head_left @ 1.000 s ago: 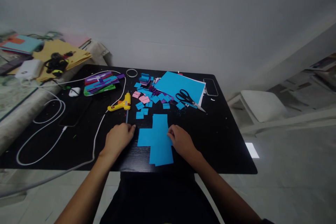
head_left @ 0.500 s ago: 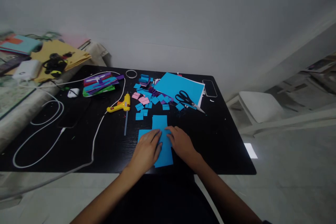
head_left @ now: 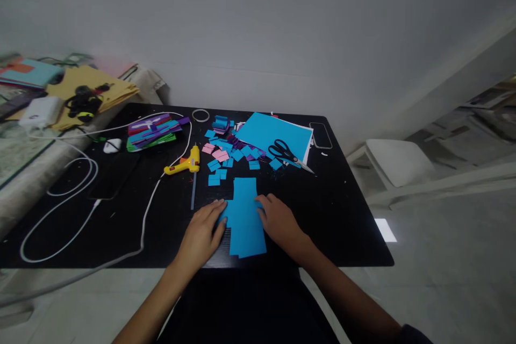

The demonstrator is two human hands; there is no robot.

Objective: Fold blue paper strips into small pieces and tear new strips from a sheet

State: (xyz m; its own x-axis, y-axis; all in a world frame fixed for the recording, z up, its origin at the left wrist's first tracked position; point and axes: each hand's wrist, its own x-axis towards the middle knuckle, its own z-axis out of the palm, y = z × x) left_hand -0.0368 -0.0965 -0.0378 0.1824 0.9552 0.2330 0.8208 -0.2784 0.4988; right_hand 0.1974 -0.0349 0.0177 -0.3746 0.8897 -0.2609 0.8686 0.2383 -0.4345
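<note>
**Two hands pressing a blue paper piece flat on a black table**

Shows, from a head-worn view, one black table (head_left: 342, 226) against a pale wall. Carries one long white cable (head_left: 60, 209) looping over its left half.

Next in size: one large blue sheet (head_left: 266, 131) at the far middle, then one blue paper piece (head_left: 245, 215) at the near edge, straight ahead (apparently two overlapping layers, though hard to tell at this distance). Further left, one stack of coloured strips (head_left: 151, 130).

Left hand (head_left: 201, 234): flat, fingers stretched out and together, gripping nothing, fingertips resting on the left edge of the blue paper piece. Right hand (head_left: 280, 223): likewise flat and spread, holding nothing, fingertips pressing the piece's right edge.

Smaller still: one yellow glue gun (head_left: 183, 164) lying on its side beyond the left hand, one pair of black-handled scissors (head_left: 286, 151) on the large blue sheet, and a scatter of small cut squares (head_left: 220, 164), mostly blue with a few pink and purple, too small and overlapped to count exactly.

Reads as a smoothing or aligning step. Calls next for even pressure from both sides so the layers stay square.
</note>
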